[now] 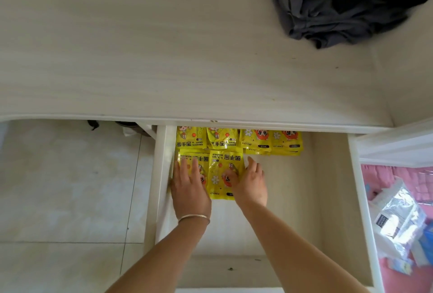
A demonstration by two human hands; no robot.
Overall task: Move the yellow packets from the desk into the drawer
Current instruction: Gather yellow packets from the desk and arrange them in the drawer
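Note:
The white drawer (328, 199) is pulled open under the desk (164, 58). Several yellow hand-warmer packets lie inside it: a back row (239, 139) partly under the desk edge, and two nearer packets side by side. My left hand (189, 187) lies flat, fingers spread, on the left near packet (201, 163), next to the drawer's left wall. My right hand (251, 182) rests with fingers apart on the right edge of the right near packet (221, 175). No yellow packets are visible on the desk top.
A heap of dark grey and black cloth (339, 6) sits on the desk's far right. Tiled floor (70, 187) lies to the left of the drawer. To the right, a clear plastic bag (398, 220) and small items lie on pink fabric.

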